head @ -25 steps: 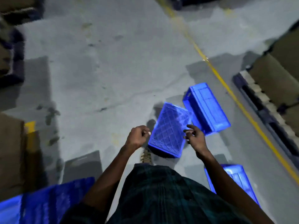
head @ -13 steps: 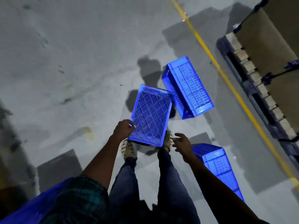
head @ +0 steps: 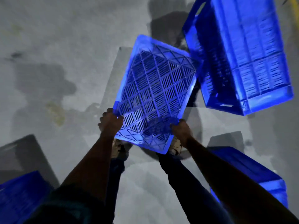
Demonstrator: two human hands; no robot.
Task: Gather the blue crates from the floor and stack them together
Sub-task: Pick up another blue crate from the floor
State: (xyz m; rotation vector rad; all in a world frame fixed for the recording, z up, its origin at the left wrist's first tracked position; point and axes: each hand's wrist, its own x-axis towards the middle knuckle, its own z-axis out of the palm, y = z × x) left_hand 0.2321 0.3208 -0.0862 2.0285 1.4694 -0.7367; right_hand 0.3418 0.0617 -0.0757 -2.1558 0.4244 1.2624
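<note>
An upturned blue plastic crate with a slotted, diamond-ribbed base [head: 155, 92] sat at the centre of the view, tilted, its base facing the camera. The left hand [head: 111, 122] gripped it at its near-left edge, fingers curled round the rim. The right hand [head: 182, 128] gripped the near-right edge, fingers wrapped over the rim in the same way. Both forearms reached in from six o'clock.

At one to two o'clock a second blue plastic crate with ventilated walls [head: 246, 50] lay on its side on the grey concrete floor [head: 53, 50], its corner just beside the far-right corner of the held crate; whether they touched could not be told. At four to five o'clock a third blue crate [head: 258, 178] lay on the floor beyond the right forearm. At seven o'clock part of a fourth blue crate [head: 19, 196] showed at the picture's edge.

Pale shoes [head: 118, 147] stood on the floor beneath the near edge of the held crate. A yellow floor line [head: 294, 7] showed at the one o'clock corner.
</note>
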